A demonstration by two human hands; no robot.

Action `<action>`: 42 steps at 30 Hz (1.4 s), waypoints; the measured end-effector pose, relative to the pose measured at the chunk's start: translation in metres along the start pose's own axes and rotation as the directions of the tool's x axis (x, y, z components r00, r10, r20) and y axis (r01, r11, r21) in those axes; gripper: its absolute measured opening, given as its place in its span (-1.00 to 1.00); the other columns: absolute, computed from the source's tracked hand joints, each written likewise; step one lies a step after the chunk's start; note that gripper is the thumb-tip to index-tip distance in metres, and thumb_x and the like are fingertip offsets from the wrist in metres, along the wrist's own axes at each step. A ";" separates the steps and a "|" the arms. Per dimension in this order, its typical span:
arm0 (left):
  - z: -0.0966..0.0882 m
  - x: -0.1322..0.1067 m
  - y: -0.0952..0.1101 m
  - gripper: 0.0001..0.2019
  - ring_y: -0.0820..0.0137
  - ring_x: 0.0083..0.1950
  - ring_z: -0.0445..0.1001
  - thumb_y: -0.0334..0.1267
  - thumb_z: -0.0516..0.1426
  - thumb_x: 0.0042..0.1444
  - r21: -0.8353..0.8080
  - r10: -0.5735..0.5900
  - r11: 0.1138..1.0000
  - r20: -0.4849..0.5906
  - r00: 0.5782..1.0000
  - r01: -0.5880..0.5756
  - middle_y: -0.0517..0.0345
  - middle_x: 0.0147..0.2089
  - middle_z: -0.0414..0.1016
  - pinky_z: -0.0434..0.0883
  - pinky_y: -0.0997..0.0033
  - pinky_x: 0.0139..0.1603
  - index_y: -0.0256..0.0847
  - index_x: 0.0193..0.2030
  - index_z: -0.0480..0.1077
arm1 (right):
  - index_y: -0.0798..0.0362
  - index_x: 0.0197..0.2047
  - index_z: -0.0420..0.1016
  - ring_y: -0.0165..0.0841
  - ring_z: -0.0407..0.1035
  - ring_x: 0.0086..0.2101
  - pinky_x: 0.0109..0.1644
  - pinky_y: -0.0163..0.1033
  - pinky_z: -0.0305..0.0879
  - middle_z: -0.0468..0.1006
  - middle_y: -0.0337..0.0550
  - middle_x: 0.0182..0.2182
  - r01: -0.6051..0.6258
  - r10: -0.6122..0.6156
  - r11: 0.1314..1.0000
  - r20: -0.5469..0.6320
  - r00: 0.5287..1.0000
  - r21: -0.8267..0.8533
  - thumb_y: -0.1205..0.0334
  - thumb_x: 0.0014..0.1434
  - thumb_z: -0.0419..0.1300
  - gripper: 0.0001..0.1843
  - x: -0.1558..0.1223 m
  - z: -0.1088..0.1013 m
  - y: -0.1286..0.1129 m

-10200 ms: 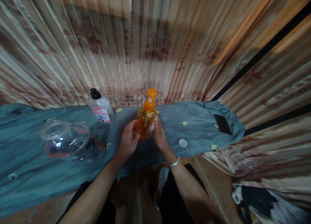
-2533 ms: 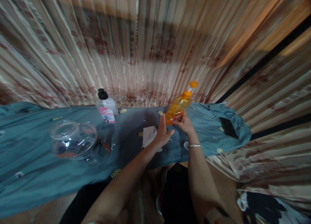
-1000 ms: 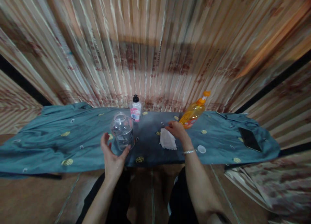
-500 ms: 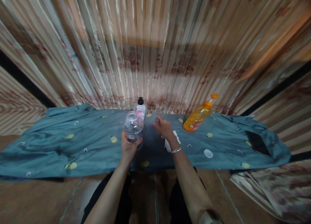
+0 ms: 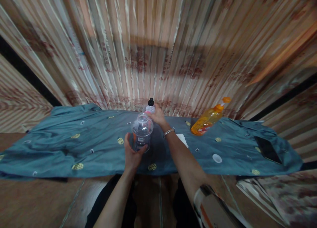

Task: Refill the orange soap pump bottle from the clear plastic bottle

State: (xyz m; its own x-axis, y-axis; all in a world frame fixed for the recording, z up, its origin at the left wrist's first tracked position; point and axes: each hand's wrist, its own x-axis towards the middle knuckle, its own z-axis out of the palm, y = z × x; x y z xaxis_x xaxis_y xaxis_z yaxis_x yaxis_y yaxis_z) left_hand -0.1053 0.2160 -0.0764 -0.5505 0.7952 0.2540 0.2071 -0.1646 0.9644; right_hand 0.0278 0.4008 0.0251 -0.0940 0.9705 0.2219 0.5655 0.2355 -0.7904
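Observation:
A clear, wide-shouldered plastic bottle (image 5: 143,130) without a cap stands upright near the middle of the cloth-covered table. My left hand (image 5: 133,155) wraps around its lower part, thumb in front and fingers at the left side. Just behind it is a smaller clear bottle (image 5: 150,108) with a black cap and a pink label. My right hand (image 5: 158,116) grips this smaller bottle from the right side, and the clear bottle hides its lower part.
An orange bottle (image 5: 206,120) with a pump top stands to the right. White paper (image 5: 182,140) lies partly behind my right forearm. Farther right are a small white lid (image 5: 217,158) and a black phone (image 5: 268,149). A patterned curtain (image 5: 158,63) hangs along the table's back edge.
My right hand has moved forward and left from above the cloth and taken hold of the black-capped bottle. My left hand stays at the clear bottle. The view has shifted slightly.

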 end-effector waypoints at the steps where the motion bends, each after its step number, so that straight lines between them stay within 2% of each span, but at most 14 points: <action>1: -0.009 -0.002 0.001 -0.14 -0.18 0.56 0.44 -0.02 0.53 -0.10 0.013 0.003 1.000 -0.010 1.000 -0.003 -0.20 0.44 0.49 0.31 -0.34 0.63 -0.08 0.34 0.37 | 0.07 0.37 0.53 0.01 0.69 0.16 0.29 0.04 0.59 0.80 0.08 0.13 -0.004 0.004 1.000 -0.016 1.000 -0.003 0.11 0.21 0.59 -0.27 -0.003 -0.005 0.004; 4: -0.034 -0.008 0.009 -0.48 -0.03 0.32 0.62 0.04 0.47 0.06 0.034 0.056 0.998 0.014 0.998 -0.056 -0.01 0.16 0.64 0.48 -0.22 0.50 -0.05 0.09 0.51 | 0.02 0.30 0.54 -0.04 0.70 0.10 0.20 -0.02 0.60 0.81 0.02 0.08 -0.017 0.016 1.000 -0.079 0.997 -0.007 0.06 0.19 0.58 -0.33 -0.015 -0.030 0.019; 6: -0.042 -0.015 0.015 -0.70 0.14 -0.03 0.71 0.05 0.40 0.20 0.027 0.114 0.993 0.100 0.988 -0.117 0.11 -0.11 0.67 0.66 0.03 0.20 -0.05 -0.09 0.54 | 0.00 0.24 0.55 -0.06 0.71 0.04 0.12 -0.06 0.59 0.82 -0.01 0.04 -0.028 0.028 1.000 -0.133 0.991 0.006 0.01 0.16 0.58 -0.35 -0.027 -0.050 0.029; 8: -0.041 -0.025 0.022 -0.76 0.25 -0.31 0.64 0.04 0.39 0.22 0.016 0.176 0.983 0.219 0.960 -0.184 0.20 -0.33 0.61 0.68 0.20 -0.11 -0.05 -0.19 0.58 | 0.01 0.18 0.56 -0.06 0.70 -0.02 0.04 -0.09 0.58 0.82 0.00 0.00 -0.048 0.051 0.999 -0.187 0.981 0.019 -0.06 0.10 0.60 -0.34 -0.041 -0.067 0.037; 10: -0.028 -0.039 0.026 -0.81 0.26 -0.38 0.62 -0.03 0.40 0.21 -0.003 0.228 0.970 0.344 0.911 -0.242 0.21 -0.38 0.61 0.68 0.24 -0.21 -0.05 -0.17 0.63 | 0.02 0.11 0.57 -0.07 0.69 -0.08 -0.01 -0.10 0.56 0.81 0.00 -0.05 -0.076 0.079 0.997 -0.220 0.972 0.021 -0.11 0.06 0.60 -0.34 -0.057 -0.080 0.042; 11: -0.018 -0.045 0.027 -0.81 0.23 -0.33 0.68 -0.07 0.39 0.20 -0.010 0.249 0.964 0.397 0.883 -0.267 0.16 -0.31 0.68 0.71 0.21 -0.17 -0.04 -0.11 0.66 | 0.02 0.10 0.57 -0.08 0.69 -0.10 -0.02 -0.11 0.55 0.81 -0.01 -0.06 -0.085 0.090 0.996 -0.235 0.968 0.030 -0.12 0.05 0.60 -0.34 -0.065 -0.084 0.043; 13: 0.006 -0.056 0.027 -0.57 0.08 0.07 0.78 -0.14 0.38 0.20 -0.006 0.277 0.951 0.453 0.847 -0.308 -0.07 0.15 0.77 0.74 0.03 0.16 -0.06 0.21 0.62 | -0.01 0.08 0.57 -0.11 0.68 -0.13 -0.06 -0.14 0.53 0.81 -0.06 -0.10 -0.100 0.112 0.993 -0.260 0.959 0.057 -0.15 0.03 0.61 -0.34 -0.081 -0.090 0.043; 16: 0.045 -0.059 0.022 -0.06 -0.13 0.70 0.35 -0.19 0.41 0.16 0.032 0.289 0.938 0.472 0.833 -0.344 -0.29 0.69 0.33 0.39 -0.29 0.65 -0.11 0.66 0.21 | -0.03 0.01 0.57 -0.14 0.64 -0.23 -0.16 -0.16 0.49 0.78 -0.14 -0.23 -0.099 0.114 0.993 -0.287 0.951 0.067 -0.23 0.02 0.60 -0.35 -0.102 -0.096 0.040; 19: 0.080 -0.052 0.014 0.22 -0.32 0.81 0.06 -0.02 0.52 0.07 0.068 0.272 0.938 0.466 0.842 -0.341 -0.49 0.77 0.08 0.15 -0.50 0.72 -0.19 0.73 -0.03 | -0.04 -0.07 0.55 -0.20 0.58 -0.35 -0.27 -0.18 0.45 0.73 -0.20 -0.34 -0.020 0.043 0.996 -0.281 0.959 0.082 -0.33 0.07 0.56 -0.38 -0.118 -0.104 0.036; 24: 0.115 -0.036 0.004 0.31 -0.42 0.72 0.23 0.17 0.55 0.01 0.082 0.221 0.953 0.469 0.855 -0.291 -0.59 0.69 0.19 0.23 -0.54 0.65 -0.23 0.71 -0.05 | -0.05 -0.03 0.56 -0.26 0.54 -0.40 -0.31 -0.20 0.45 0.70 -0.24 -0.37 0.042 -0.012 0.994 -0.275 0.961 0.105 -0.38 0.12 0.52 -0.36 -0.133 -0.111 0.029; 29: 0.118 -0.029 0.006 0.20 -0.29 0.58 0.43 0.04 0.50 0.07 0.068 0.214 0.959 0.461 0.861 -0.275 -0.43 0.55 0.41 0.32 -0.43 0.62 -0.24 0.70 -0.01 | -0.03 0.13 0.60 -0.22 0.63 -0.30 -0.17 -0.16 0.58 0.78 -0.19 -0.24 0.034 0.000 0.989 -0.228 0.974 0.142 -0.30 0.12 0.56 -0.31 -0.141 -0.112 0.028; 33: 0.107 -0.034 0.009 0.07 -0.22 0.50 0.51 -0.16 0.45 0.03 0.056 0.227 0.957 0.465 0.856 -0.284 -0.37 0.48 0.49 0.40 -0.36 0.58 -0.25 0.64 0.11 | -0.07 0.38 0.52 -0.13 0.70 0.01 0.14 -0.04 0.63 0.81 -0.04 0.06 0.123 -0.027 0.936 -0.282 0.959 0.330 -0.32 0.17 0.55 -0.14 -0.141 -0.123 0.036; 37: 0.096 -0.043 0.010 -0.03 -0.22 0.43 0.56 -0.22 0.42 -0.02 0.043 0.229 0.957 0.497 0.837 -0.287 -0.35 0.43 0.54 0.46 -0.37 0.53 -0.27 0.56 0.25 | -0.08 0.06 0.72 -0.15 0.69 -0.02 0.12 -0.07 0.62 0.82 -0.05 -0.02 0.136 -0.032 0.893 -0.239 0.970 0.429 -0.37 0.26 0.44 -0.43 -0.139 -0.137 0.038; 42: 0.089 -0.050 0.015 -0.11 -0.21 0.41 0.60 -0.27 0.40 -0.07 0.035 0.185 0.970 0.543 0.819 -0.242 -0.27 0.38 0.60 0.50 -0.35 0.50 -0.21 0.48 0.36 | -0.06 -0.21 0.77 -0.24 0.59 -0.24 -0.13 -0.19 0.53 0.79 -0.11 -0.25 0.161 -0.103 0.949 -0.217 0.971 0.272 -0.27 0.45 0.24 -0.51 -0.143 -0.139 0.032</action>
State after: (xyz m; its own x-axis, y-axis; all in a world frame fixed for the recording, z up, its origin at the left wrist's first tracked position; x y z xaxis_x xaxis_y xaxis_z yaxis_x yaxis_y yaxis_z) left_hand -0.0027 0.2260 -0.0813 0.0266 0.9379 0.3459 0.3623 -0.3315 0.8711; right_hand 0.1730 0.2627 0.0476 0.0286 0.9067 0.4207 0.2980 0.3940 -0.8694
